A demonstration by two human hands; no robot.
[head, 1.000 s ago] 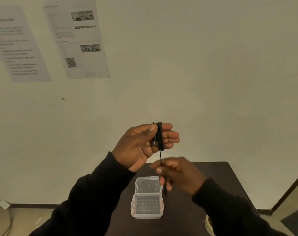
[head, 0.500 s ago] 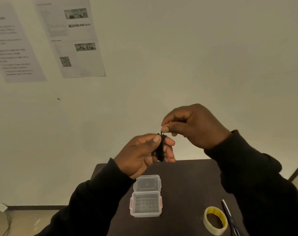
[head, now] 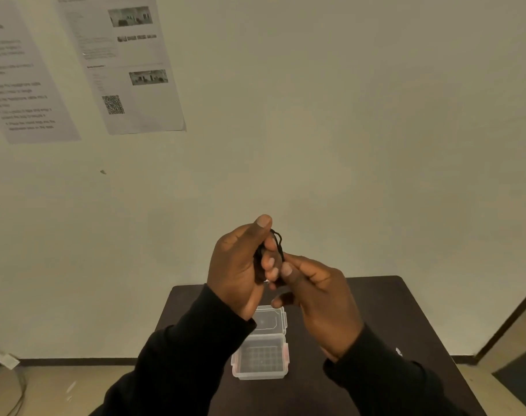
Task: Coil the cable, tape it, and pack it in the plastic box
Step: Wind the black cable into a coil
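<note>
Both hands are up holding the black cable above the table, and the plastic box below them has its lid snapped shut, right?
Not quite. In the head view the plastic box is open, its lid folded back flat on the table, and the box looks empty. The rest holds: left hand and right hand hold the black cable above the table.

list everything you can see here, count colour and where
cable: 1, black, coiled, held up between both hands above the table
box: 1, clear plastic with pinkish clasps, open, on the table below the hands
lid: 1, clear, folded back behind the box
table: 1, dark brown, against the wall
papers: 2, white printed sheets, on the wall upper left
wall: 1, beige, behind the table
left hand: 1, black sleeve, grip closed on the cable
right hand: 1, black sleeve, pinching the cable
</note>
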